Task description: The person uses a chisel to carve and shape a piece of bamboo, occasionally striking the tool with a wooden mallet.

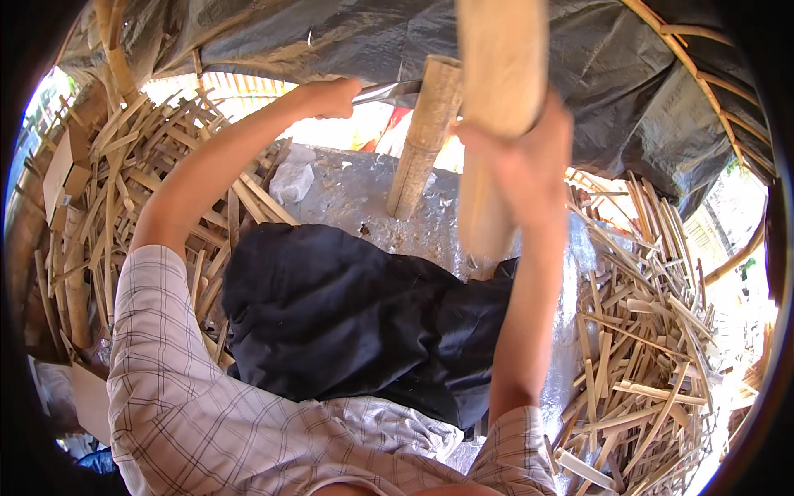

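Note:
My left hand (333,98) is closed around the end of a large knife, whose metal blade (387,92) reaches right to the upper part of a bamboo piece (424,140). That piece stands nearly upright, leaning a little; whether the blade has entered it I cannot tell. My right hand (533,161), smeared by motion, grips a thick wooden club (502,62) around its middle. The club is raised upright just right of the bamboo and blurred as well. Dark cloth (331,306) covers my lap, close below the bamboo's foot.
Heaps of split bamboo strips lie on my left (124,190) and on my right (653,355). A pale lump (293,178) sits by the left heap. Dark plastic sheeting (331,37) hangs ahead, with a bamboo pole frame (695,66) at the right.

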Tool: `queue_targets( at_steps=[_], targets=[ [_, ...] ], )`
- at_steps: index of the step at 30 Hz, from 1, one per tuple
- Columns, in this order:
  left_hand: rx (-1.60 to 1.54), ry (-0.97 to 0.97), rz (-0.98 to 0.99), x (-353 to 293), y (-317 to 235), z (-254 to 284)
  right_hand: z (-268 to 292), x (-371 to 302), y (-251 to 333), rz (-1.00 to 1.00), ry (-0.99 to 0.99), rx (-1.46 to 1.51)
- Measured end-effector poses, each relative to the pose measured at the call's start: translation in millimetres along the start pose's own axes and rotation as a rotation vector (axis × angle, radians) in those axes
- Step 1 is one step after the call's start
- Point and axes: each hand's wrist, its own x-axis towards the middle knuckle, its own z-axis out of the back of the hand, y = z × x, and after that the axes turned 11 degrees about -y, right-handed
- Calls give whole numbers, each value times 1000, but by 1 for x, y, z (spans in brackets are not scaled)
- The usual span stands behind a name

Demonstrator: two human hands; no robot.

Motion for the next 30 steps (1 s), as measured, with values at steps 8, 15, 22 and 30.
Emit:
queue_targets(
  at_steps=[8,15,22,30],
  targets=[
    [83,-13,13,0,25,-6,-31,-4,-26,153,-316,-107],
    [-4,5,96,-22,52,-9,-62,-97,-120,-286,394,-606],
    [57,36,112,-43,47,-16,-54,-85,-68,-889,559,312],
    [49,-46,-67,-40,3,-14,-2,18,59,-52,104,167]
  ],
)
